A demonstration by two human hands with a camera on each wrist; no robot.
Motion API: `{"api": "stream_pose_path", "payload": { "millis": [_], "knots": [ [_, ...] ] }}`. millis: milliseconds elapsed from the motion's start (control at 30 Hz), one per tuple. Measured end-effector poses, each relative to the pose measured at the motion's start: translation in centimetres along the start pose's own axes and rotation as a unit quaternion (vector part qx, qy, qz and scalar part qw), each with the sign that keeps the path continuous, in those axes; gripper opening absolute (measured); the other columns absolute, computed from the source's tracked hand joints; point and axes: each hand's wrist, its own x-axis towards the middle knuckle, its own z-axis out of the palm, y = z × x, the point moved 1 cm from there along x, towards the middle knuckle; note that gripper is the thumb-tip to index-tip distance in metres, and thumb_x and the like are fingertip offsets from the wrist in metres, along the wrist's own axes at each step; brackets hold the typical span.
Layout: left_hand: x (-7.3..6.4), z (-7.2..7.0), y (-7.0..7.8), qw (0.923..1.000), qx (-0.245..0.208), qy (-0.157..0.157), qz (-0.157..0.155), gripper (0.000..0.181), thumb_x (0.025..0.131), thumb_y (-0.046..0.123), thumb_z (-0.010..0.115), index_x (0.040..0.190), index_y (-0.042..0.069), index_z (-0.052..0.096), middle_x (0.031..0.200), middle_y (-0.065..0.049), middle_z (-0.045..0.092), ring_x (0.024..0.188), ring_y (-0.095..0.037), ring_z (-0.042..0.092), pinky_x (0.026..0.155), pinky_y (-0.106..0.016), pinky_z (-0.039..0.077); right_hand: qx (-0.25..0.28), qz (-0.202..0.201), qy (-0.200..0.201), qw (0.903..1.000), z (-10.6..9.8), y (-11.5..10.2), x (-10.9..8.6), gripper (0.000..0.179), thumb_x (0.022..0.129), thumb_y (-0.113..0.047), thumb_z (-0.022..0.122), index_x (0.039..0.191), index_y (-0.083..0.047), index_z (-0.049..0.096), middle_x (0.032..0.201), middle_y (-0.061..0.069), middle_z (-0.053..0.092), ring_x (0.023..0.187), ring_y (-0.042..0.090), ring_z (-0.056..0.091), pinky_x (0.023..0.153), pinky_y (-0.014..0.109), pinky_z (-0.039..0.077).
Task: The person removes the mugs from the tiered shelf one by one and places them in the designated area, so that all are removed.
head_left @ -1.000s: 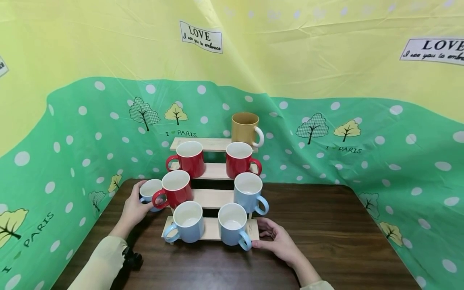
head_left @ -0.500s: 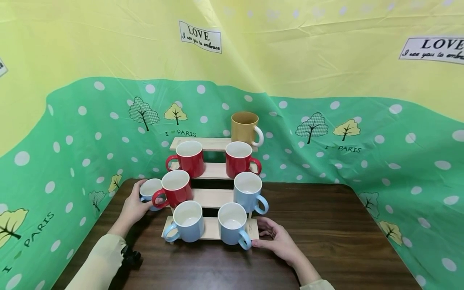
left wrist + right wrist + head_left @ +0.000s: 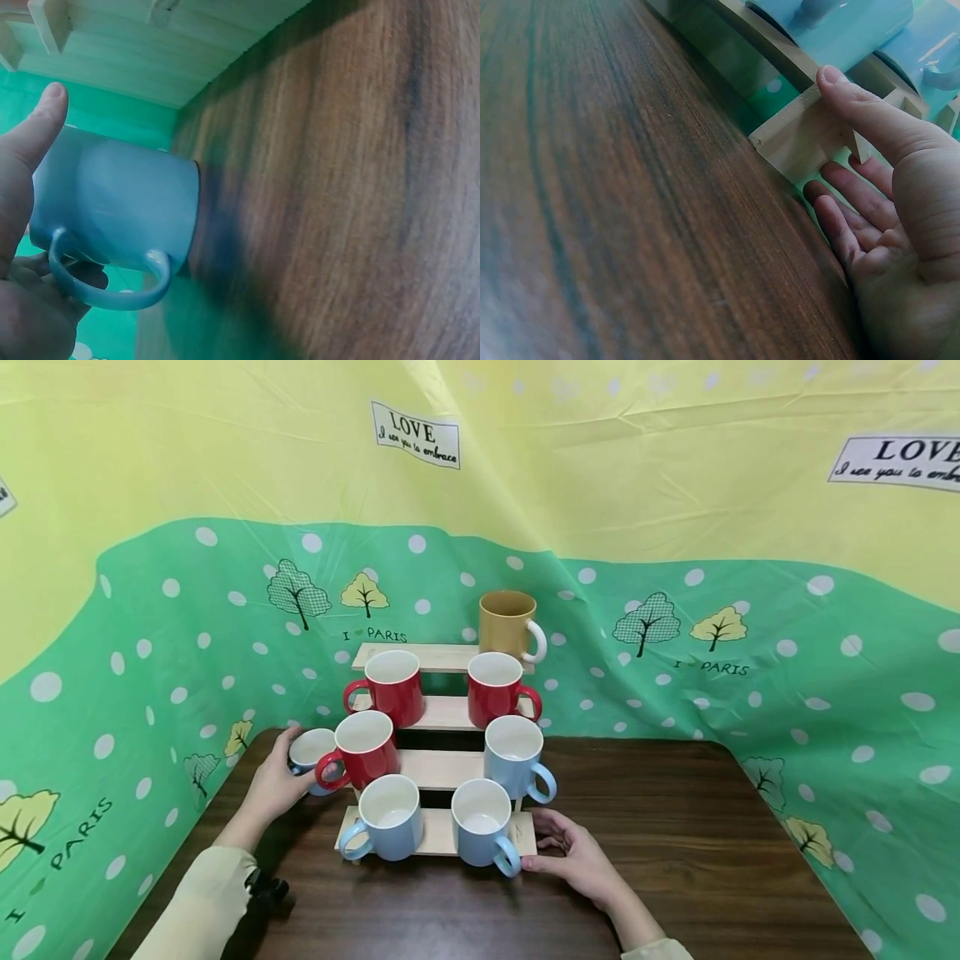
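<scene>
At the left of the tiered wooden rack (image 3: 435, 845), my left hand (image 3: 276, 781) holds a light blue mug (image 3: 120, 199) between thumb and fingers. The mug stands upright, its base at the tabletop; whether it touches cannot be told. Its handle points toward the palm in the left wrist view. My right hand (image 3: 573, 860) is at the rack's lower right end, the thumb touching the bottom shelf's corner, the other fingers loosely bent beside the end piece (image 3: 802, 139). Two blue mugs, a left one (image 3: 390, 818) and a right one (image 3: 481, 823), stand on the bottom shelf.
The second shelf bears a red mug (image 3: 366, 750) and a blue mug (image 3: 513, 756). Above are two red mugs, one left (image 3: 397, 691) and one right (image 3: 492, 691). A tan mug (image 3: 504, 627) stands top right. Patterned cloth (image 3: 675, 527) surrounds the dark wooden table (image 3: 675, 835).
My left forearm has shifted slightly to the left while the hand stays at the blue mug. The right hand, the rack and the mugs on it look the same.
</scene>
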Motion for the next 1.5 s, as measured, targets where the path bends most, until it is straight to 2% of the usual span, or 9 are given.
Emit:
{"api": "stream_pose_path", "payload": {
  "millis": [200, 433, 633, 800, 900, 1000, 1100, 1300, 1500],
  "knots": [
    [-0.2, -0.5, 0.6, 0.9996, 0.002, 0.013, 0.024, 0.099, 0.097, 0.031, 0.086, 0.166, -0.003, 0.025, 0.162, -0.038, 0.041, 0.140, -0.057, 0.051, 0.113, -0.071, 0.044, 0.000, -0.003, -0.002, 1.0000, 0.0, -0.1, 0.1, 0.071, 0.088, -0.013, 0.094, 0.149, -0.002, 0.059, 0.139, 0.017, 0.070, 0.123, 0.022, 0.068, 0.101, 0.033, 0.057],
    [-0.8, -0.9, 1.2, 0.9976, -0.018, 0.049, 0.047, 0.087, 0.098, 0.018, 0.083, 0.164, -0.003, 0.031, 0.161, -0.036, 0.045, 0.147, -0.056, 0.045, 0.114, -0.071, 0.042, 0.001, -0.006, -0.003, 1.0000, 0.0, -0.1, 0.1, 0.071, 0.088, -0.013, 0.094, 0.149, -0.002, 0.060, 0.139, 0.017, 0.070, 0.122, 0.021, 0.068, 0.101, 0.033, 0.057],
    [-2.1, -1.1, 1.9, 0.9936, -0.006, 0.089, 0.069, 0.078, 0.097, 0.014, 0.082, 0.161, -0.001, 0.039, 0.159, -0.030, 0.049, 0.145, -0.054, 0.047, 0.109, -0.074, 0.045, -0.001, -0.012, -0.005, 0.9999, 0.1, -0.1, 0.0, 0.070, 0.089, -0.014, 0.093, 0.149, -0.003, 0.060, 0.138, 0.017, 0.070, 0.122, 0.021, 0.067, 0.101, 0.035, 0.057],
    [-3.3, -1.0, 2.5, 0.9844, 0.002, 0.141, 0.106, 0.070, 0.095, 0.008, 0.083, 0.155, 0.001, 0.049, 0.153, -0.025, 0.057, 0.139, -0.048, 0.053, 0.107, -0.074, 0.047, 0.000, -0.009, -0.002, 1.0000, 0.1, -0.2, 0.0, 0.071, 0.088, -0.014, 0.094, 0.149, -0.003, 0.060, 0.139, 0.017, 0.070, 0.123, 0.021, 0.067, 0.101, 0.034, 0.057],
    [-4.2, -0.7, 2.8, 0.9759, 0.008, 0.171, 0.136, 0.063, 0.093, 0.002, 0.081, 0.150, 0.002, 0.055, 0.147, -0.022, 0.063, 0.130, -0.044, 0.060, 0.107, -0.046, 0.053, 0.000, -0.007, -0.002, 1.0000, 0.0, -0.3, 0.0, 0.071, 0.088, -0.014, 0.094, 0.149, -0.002, 0.060, 0.139, 0.017, 0.070, 0.123, 0.021, 0.067, 0.101, 0.034, 0.057],
    [-5.0, -0.2, 3.0, 0.9681, 0.004, 0.195, 0.157, 0.057, 0.091, -0.003, 0.080, 0.145, 0.000, 0.059, 0.139, -0.020, 0.068, 0.120, -0.040, 0.066, 0.100, -0.017, 0.046, -0.002, -0.007, -0.004, 1.0000, -0.1, -0.3, 0.0, 0.071, 0.088, -0.014, 0.094, 0.150, -0.002, 0.059, 0.139, 0.017, 0.069, 0.123, 0.020, 0.067, 0.101, 0.035, 0.057],
    [-5.7, 0.6, 3.2, 0.9679, -0.034, 0.199, 0.150, 0.051, 0.093, -0.005, 0.078, 0.141, -0.001, 0.061, 0.134, -0.018, 0.072, 0.112, -0.032, 0.070, 0.093, -0.008, 0.044, 0.002, -0.009, -0.001, 1.0000, -0.1, -0.3, 0.1, 0.071, 0.088, -0.013, 0.094, 0.149, -0.002, 0.059, 0.139, 0.018, 0.069, 0.122, 0.020, 0.068, 0.101, 0.034, 0.057],
    [-6.9, 3.0, 2.8, 0.9734, -0.142, 0.164, 0.075, 0.044, 0.102, -0.001, 0.072, 0.144, -0.001, 0.059, 0.133, -0.020, 0.072, 0.103, 0.003, 0.069, 0.090, -0.010, 0.052, 0.010, -0.013, -0.002, 0.9999, -0.1, 0.1, -0.2, 0.071, 0.089, -0.012, 0.093, 0.150, -0.001, 0.059, 0.140, 0.019, 0.069, 0.122, 0.019, 0.068, 0.100, 0.032, 0.057],
    [-7.5, 4.3, 1.6, 0.9559, -0.269, 0.104, 0.055, 0.044, 0.105, -0.003, 0.067, 0.147, -0.008, 0.053, 0.141, -0.032, 0.063, 0.113, 0.003, 0.069, 0.093, -0.014, 0.055, 0.014, -0.013, -0.009, 0.9998, 0.0, 0.3, 0.2, 0.071, 0.088, -0.011, 0.093, 0.149, 0.000, 0.058, 0.139, 0.019, 0.069, 0.121, 0.019, 0.068, 0.100, 0.031, 0.057]
  ]
}}
